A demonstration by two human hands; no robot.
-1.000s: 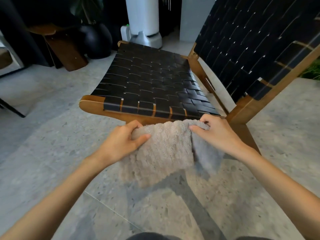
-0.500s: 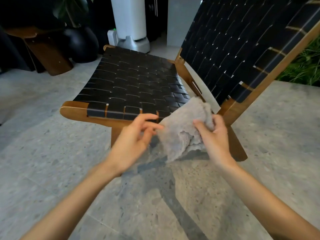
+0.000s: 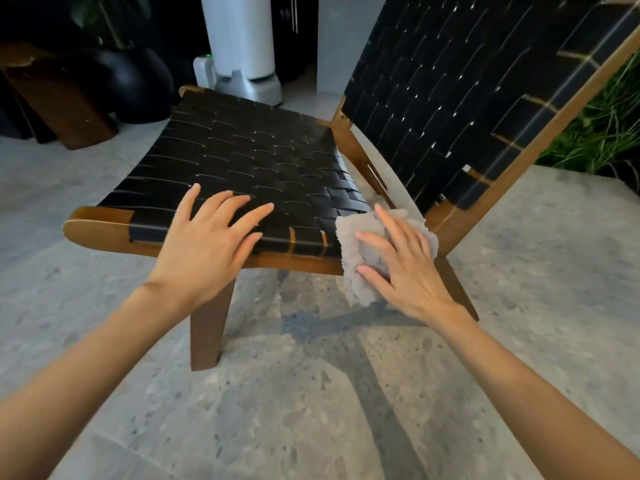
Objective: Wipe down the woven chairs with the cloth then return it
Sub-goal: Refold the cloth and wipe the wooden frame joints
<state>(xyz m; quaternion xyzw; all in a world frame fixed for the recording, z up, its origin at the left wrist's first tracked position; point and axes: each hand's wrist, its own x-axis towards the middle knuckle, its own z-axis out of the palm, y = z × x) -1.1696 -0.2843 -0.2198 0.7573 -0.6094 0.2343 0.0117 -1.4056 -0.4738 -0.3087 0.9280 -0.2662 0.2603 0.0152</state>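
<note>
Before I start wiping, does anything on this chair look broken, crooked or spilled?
Nothing stands out. The woven chair has intact, even straps; the cloth sits bunched on the near rail by the backrest, under the right hand.

The backrest (image 3: pixel 467 98) of the woven chair (image 3: pixel 242 157) runs out past the top and right edges, and the white appliance (image 3: pixel 239 39) behind it loses its upper part the same way. The right hand (image 3: pixel 405 268) lies flat over the grey cloth (image 3: pixel 356 237), covering its middle and the seat corner beneath, while the left hand (image 3: pixel 204 251) hides a stretch of the front rail (image 3: pixel 104 233), and whether its palm bears down I cannot tell. Off in the dark left corner, the round black pot (image 3: pixel 138 84) is too shadowed to make out.
</note>
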